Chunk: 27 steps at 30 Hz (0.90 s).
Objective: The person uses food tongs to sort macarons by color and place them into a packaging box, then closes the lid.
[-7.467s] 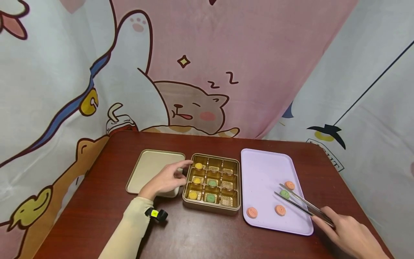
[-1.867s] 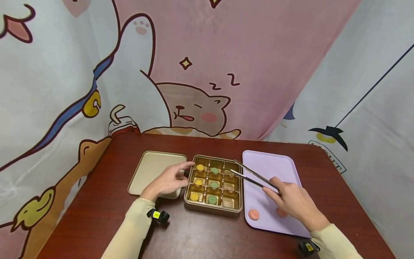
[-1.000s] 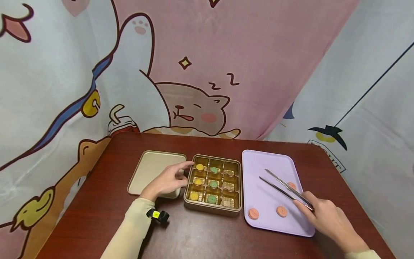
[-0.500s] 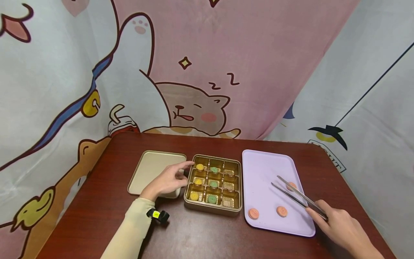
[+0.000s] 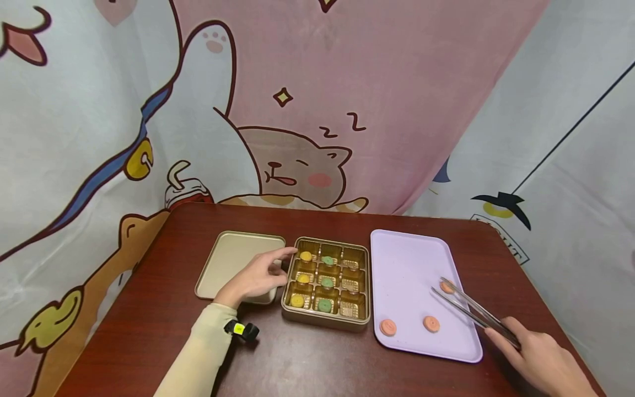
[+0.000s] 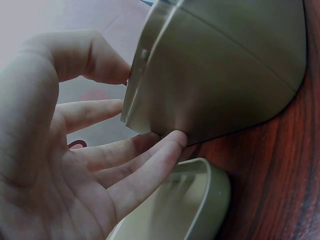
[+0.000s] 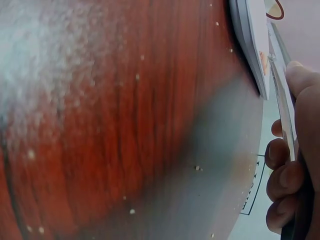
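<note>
My right hand [image 5: 543, 355] grips metal tongs [image 5: 488, 318] over the right side of the lilac tray [image 5: 402, 259]. The tongs' tips are apart, beside an orange disc [image 5: 446, 286]. Two other orange discs lie nearer the tray's front, one at the left corner [image 5: 388, 327] and one in the middle [image 5: 431, 323]. My left hand [image 5: 255, 275] touches the left side of the gold box [image 5: 324, 320] with relaxed fingers; the left wrist view shows its fingertips against the box wall [image 6: 215, 80]. Yellow discs [image 5: 297, 300] sit in the box's left column, green discs [image 5: 324, 305] in the middle one.
A flat gold lid [image 5: 238, 256] lies left of the box, partly under my left hand. The tray stands close to the box's right side. A printed curtain [image 5: 407, 82] hangs behind the brown table [image 5: 297, 364].
The green disc from the tray is now in the box's back middle compartment. My right hand has since moved back right, with the tongs now at the rear orange disc.
</note>
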{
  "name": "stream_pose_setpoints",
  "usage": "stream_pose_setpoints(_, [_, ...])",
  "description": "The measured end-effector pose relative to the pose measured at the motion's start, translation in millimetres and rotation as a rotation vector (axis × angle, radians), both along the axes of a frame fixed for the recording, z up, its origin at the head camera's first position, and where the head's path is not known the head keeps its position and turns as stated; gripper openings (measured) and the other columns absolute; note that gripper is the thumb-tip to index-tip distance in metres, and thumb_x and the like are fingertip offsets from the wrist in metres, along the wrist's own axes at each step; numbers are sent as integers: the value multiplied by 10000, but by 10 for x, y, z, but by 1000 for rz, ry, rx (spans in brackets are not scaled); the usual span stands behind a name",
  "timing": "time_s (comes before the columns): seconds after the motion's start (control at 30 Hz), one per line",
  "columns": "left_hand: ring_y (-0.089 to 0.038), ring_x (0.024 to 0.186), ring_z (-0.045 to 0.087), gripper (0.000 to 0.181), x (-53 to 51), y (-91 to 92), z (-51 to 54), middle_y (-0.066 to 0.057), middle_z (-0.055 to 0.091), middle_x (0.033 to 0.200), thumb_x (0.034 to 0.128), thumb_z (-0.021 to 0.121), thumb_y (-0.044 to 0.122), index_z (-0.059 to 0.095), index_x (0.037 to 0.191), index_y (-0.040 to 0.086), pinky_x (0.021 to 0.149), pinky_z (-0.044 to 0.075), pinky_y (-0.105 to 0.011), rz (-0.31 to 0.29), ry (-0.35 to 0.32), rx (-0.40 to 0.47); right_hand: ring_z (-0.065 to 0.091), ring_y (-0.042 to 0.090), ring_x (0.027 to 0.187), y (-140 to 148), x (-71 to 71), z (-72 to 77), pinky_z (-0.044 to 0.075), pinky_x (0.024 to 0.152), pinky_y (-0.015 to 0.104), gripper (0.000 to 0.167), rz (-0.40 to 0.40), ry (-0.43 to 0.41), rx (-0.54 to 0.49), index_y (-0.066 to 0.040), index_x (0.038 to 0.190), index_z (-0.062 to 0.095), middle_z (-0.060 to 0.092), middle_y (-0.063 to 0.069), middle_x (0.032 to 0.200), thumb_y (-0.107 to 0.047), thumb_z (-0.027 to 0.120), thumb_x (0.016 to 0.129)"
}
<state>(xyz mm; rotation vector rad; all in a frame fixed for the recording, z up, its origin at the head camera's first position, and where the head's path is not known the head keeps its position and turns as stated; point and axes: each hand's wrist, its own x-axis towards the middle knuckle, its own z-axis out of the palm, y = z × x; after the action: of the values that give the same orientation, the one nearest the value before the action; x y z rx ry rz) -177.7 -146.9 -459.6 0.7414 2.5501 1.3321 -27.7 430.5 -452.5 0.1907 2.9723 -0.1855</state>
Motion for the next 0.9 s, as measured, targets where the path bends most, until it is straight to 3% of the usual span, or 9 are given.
stream_pose_setpoints(0.9, [-303, 1142, 702, 715, 8, -10, 11, -194, 609, 1441, 867, 686, 76, 502, 1556, 132, 964, 568, -503, -2, -8, 8, 454, 195, 582, 87, 11, 54, 337, 496, 372, 485, 44, 91, 33, -110, 1020, 570, 411, 9, 641, -595, 551, 1028])
